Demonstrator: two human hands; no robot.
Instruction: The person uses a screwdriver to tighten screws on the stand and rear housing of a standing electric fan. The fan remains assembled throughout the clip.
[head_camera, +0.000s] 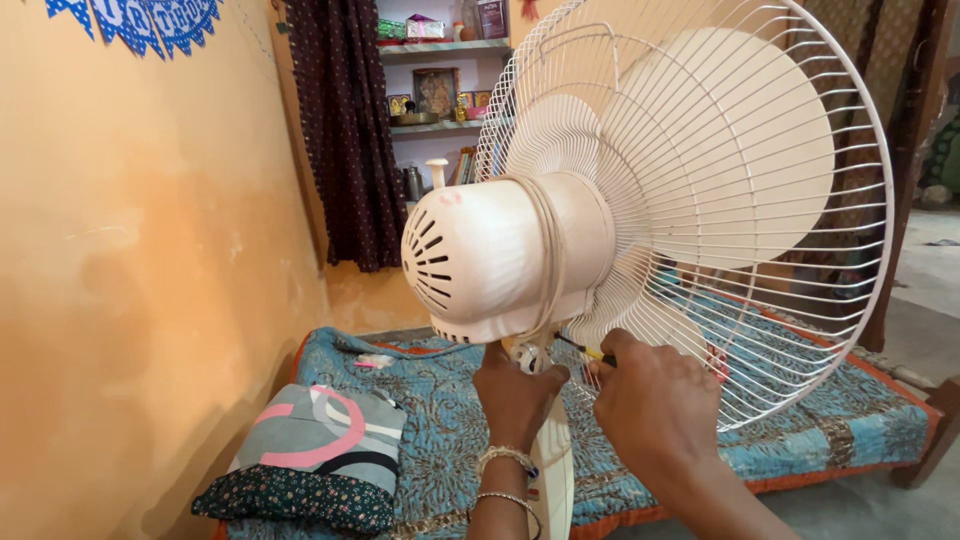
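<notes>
Head cam, left hand (515, 395) gripping fan neck (530, 358), right hand (655, 400) w/ screwdriver (590, 352) just beside.

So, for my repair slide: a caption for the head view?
Left hand grips the white pedestal fan neck while right hand works a yellow-handled screwdriver beneath.
</notes>
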